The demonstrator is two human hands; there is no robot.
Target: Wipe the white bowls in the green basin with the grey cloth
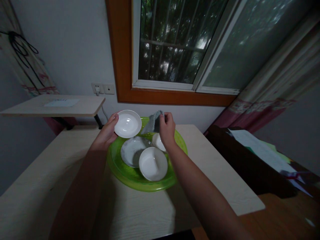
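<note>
My left hand (108,130) grips a small white dish (128,123) by its left rim, thumb on top, raised above the green tray (147,186). Pinched in my right hand (167,126) is a grey-green cloth (151,122), which hangs to the right of the dish, apart from it. On the tray lie a white plate with a patterned rim (133,151) and a white bowl (153,164) that overlaps its right edge. Another white bowl (158,141) sits behind, partly hidden by my right hand and wrist.
The tray stands on a pale wooden table (205,160). A raised shelf (87,103) with a paper on it is at the back left. Wall sockets (103,88) and a window (175,43) are behind. Papers (265,150) lie on dark furniture at the right.
</note>
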